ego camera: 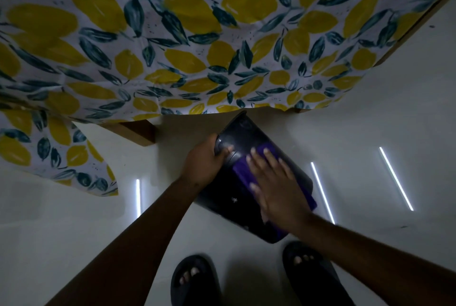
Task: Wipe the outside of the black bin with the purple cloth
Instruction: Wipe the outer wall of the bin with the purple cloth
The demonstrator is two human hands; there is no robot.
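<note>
above hands: tablecloth (222, 54) overhang, table leg (138, 133) | sides: open floor (370, 133) | below: sandals (195, 281)

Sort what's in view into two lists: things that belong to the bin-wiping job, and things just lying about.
Part of the job:
black bin, tilted on the floor
purple cloth, pressed flat against the bin's side
right hand, spread on the cloth
left hand, gripping the bin's edge

Just there:
lemon-print tablecloth
wooden table leg
black sandals

The pale glossy floor (246, 244) carries the black bin (246, 137) near centre, tilted. At 6 o'clock two dark slippers (195, 281) stand on it. A wooden leg (138, 133) meets it at 10 o'clock.
</note>
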